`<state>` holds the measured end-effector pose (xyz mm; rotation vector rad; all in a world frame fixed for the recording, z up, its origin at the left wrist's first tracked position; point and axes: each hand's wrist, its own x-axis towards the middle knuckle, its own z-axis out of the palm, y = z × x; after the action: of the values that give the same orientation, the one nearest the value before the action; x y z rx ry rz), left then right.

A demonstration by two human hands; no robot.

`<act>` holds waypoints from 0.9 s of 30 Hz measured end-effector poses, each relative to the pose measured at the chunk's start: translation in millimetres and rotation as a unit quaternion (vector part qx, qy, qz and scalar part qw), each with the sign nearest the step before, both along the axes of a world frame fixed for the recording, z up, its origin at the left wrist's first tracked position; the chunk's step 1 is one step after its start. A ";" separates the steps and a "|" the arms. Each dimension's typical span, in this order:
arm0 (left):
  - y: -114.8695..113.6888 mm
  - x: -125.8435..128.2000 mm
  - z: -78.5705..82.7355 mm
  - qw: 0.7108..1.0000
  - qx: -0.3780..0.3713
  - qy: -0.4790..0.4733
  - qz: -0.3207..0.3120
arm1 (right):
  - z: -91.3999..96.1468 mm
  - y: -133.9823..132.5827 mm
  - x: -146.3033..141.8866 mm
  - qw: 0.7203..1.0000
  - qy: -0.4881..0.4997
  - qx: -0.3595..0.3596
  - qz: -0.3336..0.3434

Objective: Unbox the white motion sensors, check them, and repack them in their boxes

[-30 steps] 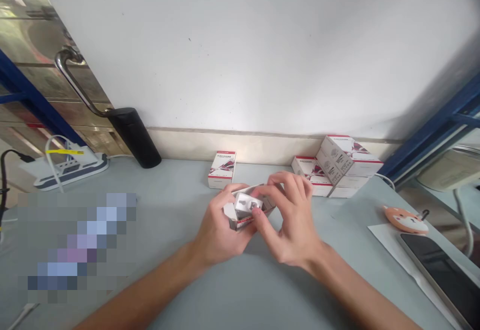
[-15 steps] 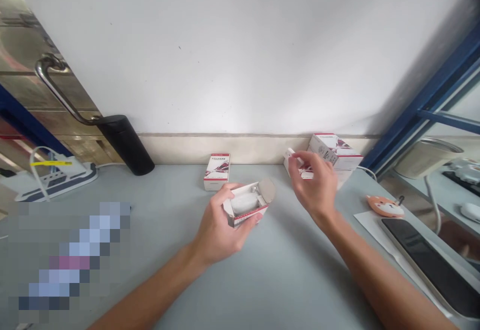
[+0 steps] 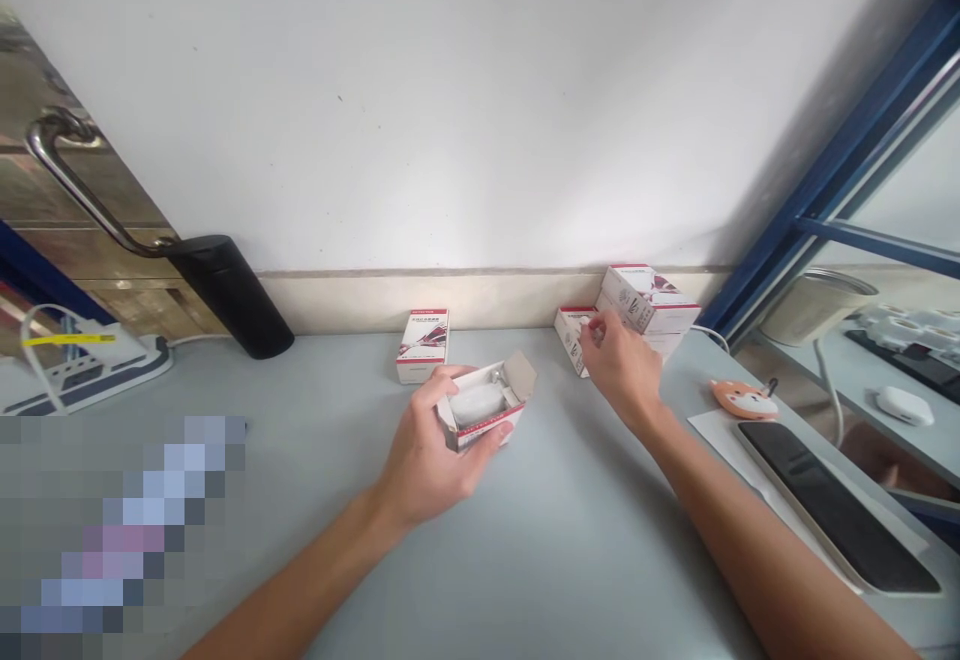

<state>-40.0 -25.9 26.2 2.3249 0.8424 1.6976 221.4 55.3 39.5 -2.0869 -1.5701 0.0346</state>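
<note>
My left hand (image 3: 427,455) grips a small open white-and-red carton (image 3: 487,404) just above the grey table (image 3: 540,560); a white item lies inside it and its end flap stands open. My right hand (image 3: 621,365) reaches to the back right and its fingers curl onto a white-and-red box (image 3: 571,336) at the foot of a stack of similar boxes (image 3: 645,298) by the wall. Whether the fingers hold that box or only touch it is not clear.
Another small box (image 3: 423,344) stands near the wall. A black cylinder (image 3: 225,294) leans at the back left beside a power strip (image 3: 82,365). At the right lie a phone (image 3: 832,506) on paper and an orange animal-shaped item (image 3: 742,399). A blue frame (image 3: 840,170) borders the right.
My right hand left the open carton and moved right and back to the stacked boxes. My left hand kept the carton; the view shifted to the right.
</note>
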 end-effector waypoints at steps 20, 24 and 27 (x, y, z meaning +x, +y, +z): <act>-9.0 -1.1 -1.6 0.995 0.027 0.070 0.063 | 8.5 -22.9 -19.9 0.935 -0.067 0.333 0.107; -5.0 -7.0 -3.1 0.974 0.160 0.123 0.104 | 20.5 -57.8 -38.7 0.768 -0.054 0.549 0.326; -0.4 -12.2 -8.9 0.968 0.159 0.144 0.129 | 27.8 -77.0 -50.1 0.707 -0.106 0.547 0.435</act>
<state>-52.3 -26.3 17.4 2.8391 1.0270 1.7256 171.4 -21.7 67.2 -0.3590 -1.8553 -0.6575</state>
